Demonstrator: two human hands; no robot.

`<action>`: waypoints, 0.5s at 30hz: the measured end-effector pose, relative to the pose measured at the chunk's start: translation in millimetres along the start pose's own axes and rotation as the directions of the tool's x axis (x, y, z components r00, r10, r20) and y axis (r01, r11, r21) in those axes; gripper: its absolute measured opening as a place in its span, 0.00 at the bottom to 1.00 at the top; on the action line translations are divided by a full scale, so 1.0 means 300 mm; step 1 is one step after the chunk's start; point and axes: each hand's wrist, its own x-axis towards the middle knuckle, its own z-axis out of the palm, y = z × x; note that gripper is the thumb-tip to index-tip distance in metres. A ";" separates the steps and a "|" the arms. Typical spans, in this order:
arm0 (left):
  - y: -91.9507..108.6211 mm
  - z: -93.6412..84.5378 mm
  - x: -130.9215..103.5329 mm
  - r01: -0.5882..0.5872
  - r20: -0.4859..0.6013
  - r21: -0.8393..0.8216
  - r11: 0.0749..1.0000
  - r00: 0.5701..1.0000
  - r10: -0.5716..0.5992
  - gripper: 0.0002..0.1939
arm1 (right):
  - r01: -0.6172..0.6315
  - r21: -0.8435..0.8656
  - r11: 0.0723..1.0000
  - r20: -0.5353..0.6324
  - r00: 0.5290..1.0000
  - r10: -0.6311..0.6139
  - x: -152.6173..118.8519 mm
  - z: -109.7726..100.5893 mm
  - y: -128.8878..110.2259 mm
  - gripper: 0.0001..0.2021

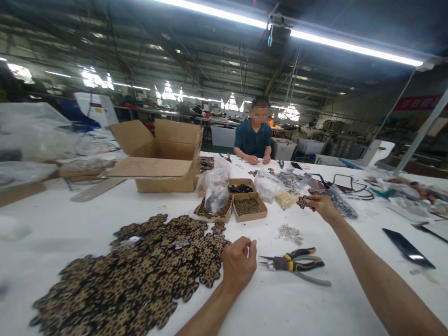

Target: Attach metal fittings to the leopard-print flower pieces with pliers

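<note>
My right hand (324, 207) reaches out to the right and pinches a flower-shaped leopard-print patch (301, 202) by its edge, above the table. Nearer to me, my left hand (240, 261) is closed, its fingers curled; anything inside them is hidden. It sits at the right edge of a wide pile of leopard-print patches (147, 275). Between my hands lie pliers (294, 266) with black and yellow handles, jaws toward my left hand. Just beyond them is a scatter of small silvery pieces (291, 234).
Cardboard trays of small metal parts (249, 206) stand mid-table, by an open cardboard box (168, 175). Clear plastic bags (268, 185) lie around them. A phone (409, 247) rests at the right. Across the table sits a person (254, 140), hands on the tabletop.
</note>
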 end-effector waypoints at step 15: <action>0.053 -0.063 -0.008 0.344 0.051 -0.474 0.811 0.930 -0.365 0.12 | -0.003 0.369 0.929 0.378 0.914 -0.147 -0.478 0.409 -0.280 0.18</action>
